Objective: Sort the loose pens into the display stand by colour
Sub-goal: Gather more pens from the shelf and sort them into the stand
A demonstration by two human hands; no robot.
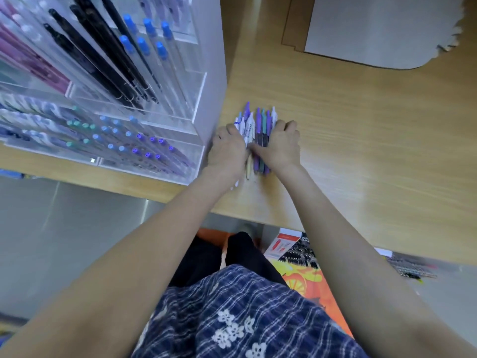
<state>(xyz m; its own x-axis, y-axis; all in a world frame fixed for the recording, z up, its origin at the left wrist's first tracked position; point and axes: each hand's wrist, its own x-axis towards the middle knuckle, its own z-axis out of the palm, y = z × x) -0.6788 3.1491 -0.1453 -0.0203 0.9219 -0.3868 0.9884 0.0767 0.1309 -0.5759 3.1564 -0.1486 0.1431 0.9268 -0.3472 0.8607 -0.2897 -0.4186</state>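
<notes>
Bare desk [361, 156] stretches wide to the right of the right hand [282, 146] and beyond both hands toward a grey panel [374, 29]. Its near edge runs under the forearms. Just left of the left hand [228, 148] stands the clear display stand [209, 60], nearly touching it, holding black, blue and purple pens. The loose pens [259, 130] lie bunched between the hands, both hands' curled fingers gripping the bundle from either side.

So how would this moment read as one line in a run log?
step: gathering loose pens | left hand: on bunch | right hand: on bunch | place: wooden table beside display stand | sorted: not yet
</notes>
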